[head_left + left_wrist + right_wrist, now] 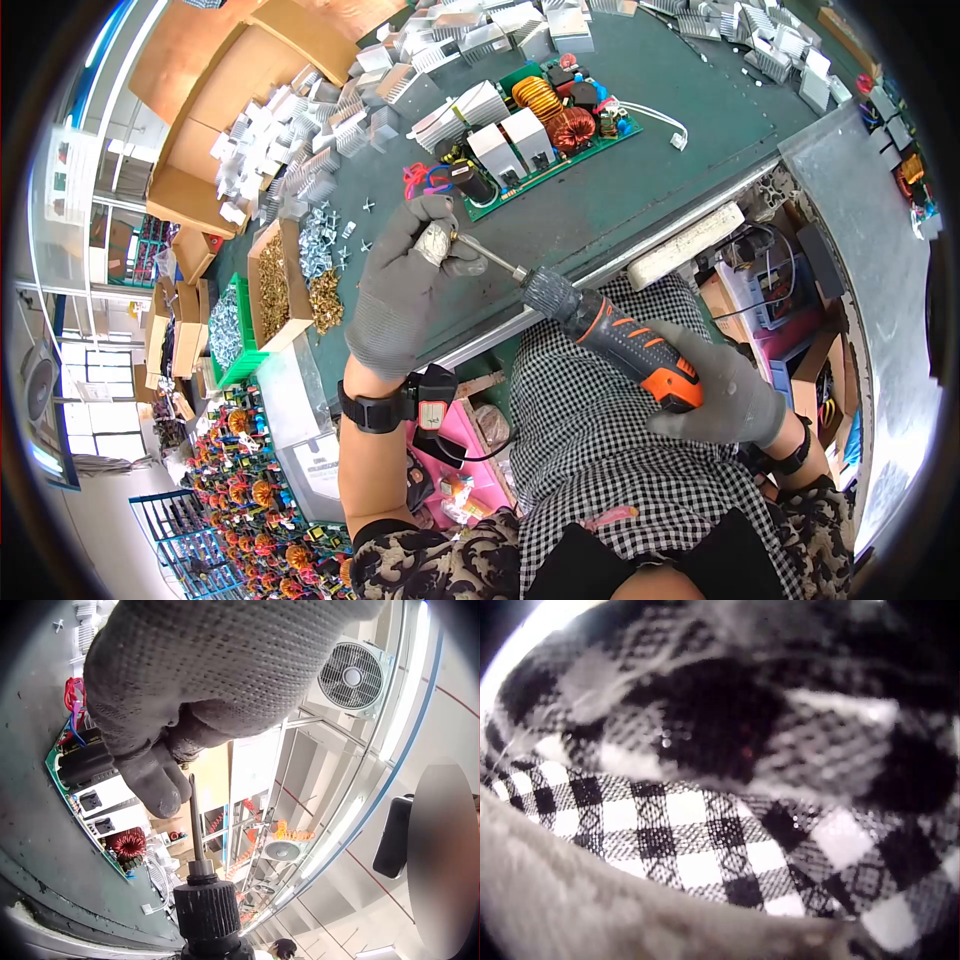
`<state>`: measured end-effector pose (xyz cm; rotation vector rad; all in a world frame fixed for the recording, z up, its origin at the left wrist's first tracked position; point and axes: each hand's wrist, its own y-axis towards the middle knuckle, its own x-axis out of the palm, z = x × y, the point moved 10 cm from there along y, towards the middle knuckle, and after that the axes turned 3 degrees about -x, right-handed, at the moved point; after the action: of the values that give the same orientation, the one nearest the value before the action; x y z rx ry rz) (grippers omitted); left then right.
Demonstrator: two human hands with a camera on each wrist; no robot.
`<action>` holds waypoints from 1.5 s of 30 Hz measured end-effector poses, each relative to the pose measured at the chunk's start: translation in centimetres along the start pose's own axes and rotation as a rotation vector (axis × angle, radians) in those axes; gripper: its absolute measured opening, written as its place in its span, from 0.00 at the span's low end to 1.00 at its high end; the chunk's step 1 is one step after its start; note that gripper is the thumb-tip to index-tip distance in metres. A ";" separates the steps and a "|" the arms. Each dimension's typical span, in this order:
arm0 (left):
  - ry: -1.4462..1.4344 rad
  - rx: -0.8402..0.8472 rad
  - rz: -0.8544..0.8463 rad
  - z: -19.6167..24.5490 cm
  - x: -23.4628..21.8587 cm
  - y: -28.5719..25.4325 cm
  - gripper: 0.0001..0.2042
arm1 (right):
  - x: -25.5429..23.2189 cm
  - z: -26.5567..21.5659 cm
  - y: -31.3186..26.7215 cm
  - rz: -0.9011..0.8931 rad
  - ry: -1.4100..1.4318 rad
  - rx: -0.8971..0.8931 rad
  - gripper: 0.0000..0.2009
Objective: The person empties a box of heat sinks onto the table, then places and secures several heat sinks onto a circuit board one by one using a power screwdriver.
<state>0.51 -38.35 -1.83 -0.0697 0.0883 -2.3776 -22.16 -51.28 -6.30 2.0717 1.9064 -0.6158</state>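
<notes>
My gloved left hand (395,290) is raised over the near edge of the green bench, its fingertips pinching a small brass-coloured screw (455,237). In the left wrist view the curled fingers (161,784) mostly hide that screw. The bit (196,825) of a cordless screwdriver (615,340) points at it, tip right by the fingertips. My right hand (725,390), also gloved, grips the orange and black body of the screwdriver over the lap. Behind the left hand lies a green circuit board (560,165) with copper coils and white heat sinks. The right wrist view shows only checked apron cloth (682,832).
Loose metal heat sinks (320,140) pile up along the bench's back. On the left stand a cardboard box of brass screws (272,285) and a green bin of silver parts (228,325). A white cable (655,115) trails from the board. Many finished-looking boards (260,490) stand lower left.
</notes>
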 end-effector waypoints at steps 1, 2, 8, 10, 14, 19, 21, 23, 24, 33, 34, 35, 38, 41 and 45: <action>0.000 -0.001 -0.001 0.0 0.1 0.1 0.12 | 0.1 0.1 0.0 -0.002 0.019 0.000 0.41; 0.013 -0.002 -0.002 0.2 0.2 0.1 0.12 | 0.1 0.1 -0.1 -0.001 0.020 0.001 0.41; 0.061 0.002 0.021 0.3 0.4 0.0 0.10 | -0.1 -0.2 0.0 0.012 -0.026 -0.008 0.40; 0.081 0.013 0.034 0.4 0.4 0.1 0.09 | -0.6 -0.7 0.0 0.062 -0.168 -0.053 0.40; 0.148 0.020 0.073 0.3 0.4 0.2 0.08 | -1.0 -1.3 -0.1 0.101 -0.269 -0.055 0.40; 0.181 -0.006 -0.024 0.0 0.5 0.3 0.11 | 0.1 0.4 -0.2 -0.071 0.113 0.005 0.39; 0.072 0.038 -0.132 0.1 1.1 0.3 0.11 | 1.9 2.9 0.1 -0.219 0.342 0.044 0.40; 0.264 0.106 -0.060 1.5 1.4 0.5 0.10 | 3.9 3.0 -0.5 -0.370 0.642 0.159 0.40; 0.458 0.174 0.018 2.3 1.3 0.7 0.09 | 4.2 2.7 -0.4 -0.367 0.640 0.167 0.40; 1.280 0.719 0.257 5.8 2.6 5.3 0.14 | 5.8 4.2 1.0 -0.101 0.848 0.349 0.27; 1.384 0.763 0.235 5.3 3.4 5.7 0.16 | 6.0 3.9 1.1 -0.103 0.895 0.348 0.25; 1.405 0.730 0.216 4.8 3.5 6.2 0.16 | 6.2 4.0 1.3 -0.094 0.903 0.346 0.30; 1.458 0.711 0.209 3.3 3.6 7.5 0.16 | 6.2 3.8 1.8 -0.039 0.890 0.310 0.35; 1.422 0.674 0.206 2.8 3.1 8.1 0.16 | 6.6 3.9 2.0 -0.053 0.883 0.333 0.40; 1.427 0.630 0.210 2.8 2.9 8.2 0.16 | 7.0 3.9 2.2 -0.041 0.923 0.318 0.39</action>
<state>4.24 -46.35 0.38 1.7863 0.0066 -1.6876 -20.18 -47.11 -13.21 2.8449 2.4082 0.1016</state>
